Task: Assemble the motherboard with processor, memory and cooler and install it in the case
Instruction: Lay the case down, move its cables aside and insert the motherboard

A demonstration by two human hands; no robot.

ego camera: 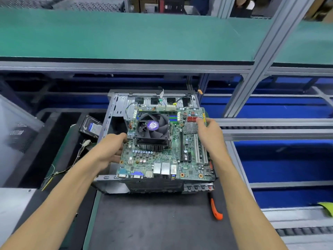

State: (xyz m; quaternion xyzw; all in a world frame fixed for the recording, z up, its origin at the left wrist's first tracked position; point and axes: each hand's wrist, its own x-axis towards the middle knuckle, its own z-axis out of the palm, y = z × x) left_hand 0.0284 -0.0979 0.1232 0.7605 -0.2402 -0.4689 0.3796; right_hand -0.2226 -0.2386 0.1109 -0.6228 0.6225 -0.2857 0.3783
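**Motherboard held over the open case**

Green rectangular motherboard (162, 156) held by both hands above the open grey metal computer case (115, 109), tilted, near edge with its silver and blue rear ports just over the case's near wall. Black square cooler fan with a purple centre label (152, 126) seated on finned metal near the board's middle. Green memory stick (166, 108) standing in a slot along the far edge of the board. Processor hidden under the cooler.

Left hand (111, 148) gripping the board's left edge, fingers curled under it and thumb on top. Right hand (210, 131) pinching the board's right far edge, thumb resting on top beside the red connectors, other fingers hidden behind the edge.

Case lying on its side on the dark mat of the counter (153, 222), open face up. Black hard drive with a blue-and-white label (91, 127) propped just left of the case. Bundle of thin wires with a white plug (79, 152) trailing on the mat left of the left forearm. Orange-handled tool (215, 209) lying on the mat near the case's right near corner. Green-topped shelf (126, 33) running across the back above the counter.
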